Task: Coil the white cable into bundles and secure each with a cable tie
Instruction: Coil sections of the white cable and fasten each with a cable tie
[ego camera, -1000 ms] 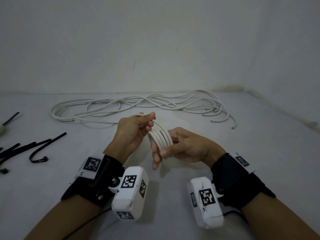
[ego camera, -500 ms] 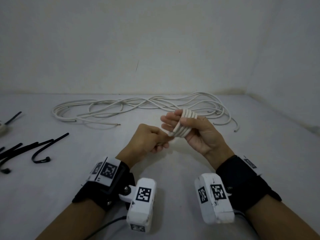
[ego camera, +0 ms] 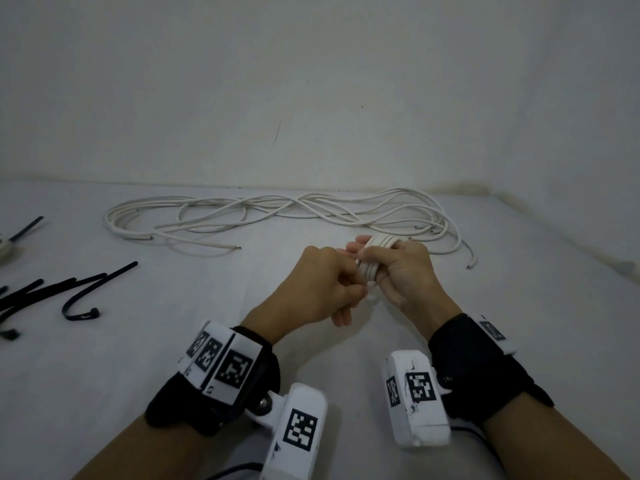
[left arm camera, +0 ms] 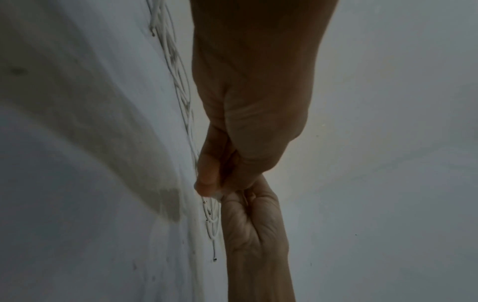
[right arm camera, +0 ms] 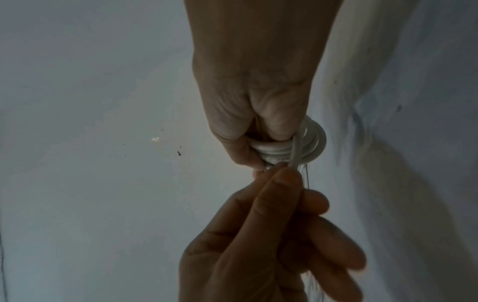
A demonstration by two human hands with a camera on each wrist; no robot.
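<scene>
Right hand (ego camera: 398, 271) grips the small coil of white round cable (ego camera: 375, 252); left hand (ego camera: 322, 289) pinches its loose tail (right arm camera: 296, 151). Keep tail taut, turns stacked, before fetching a black plastic cable tie (ego camera: 93, 289).

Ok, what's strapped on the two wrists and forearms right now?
Both forearms are bare. Each wrist wears a black strap with a white band of black square markers. A white boxy camera unit hangs under each: left, right, both marker-tagged. A dark cable trails near the left unit. The left hand and right hand are ungloved.
</scene>
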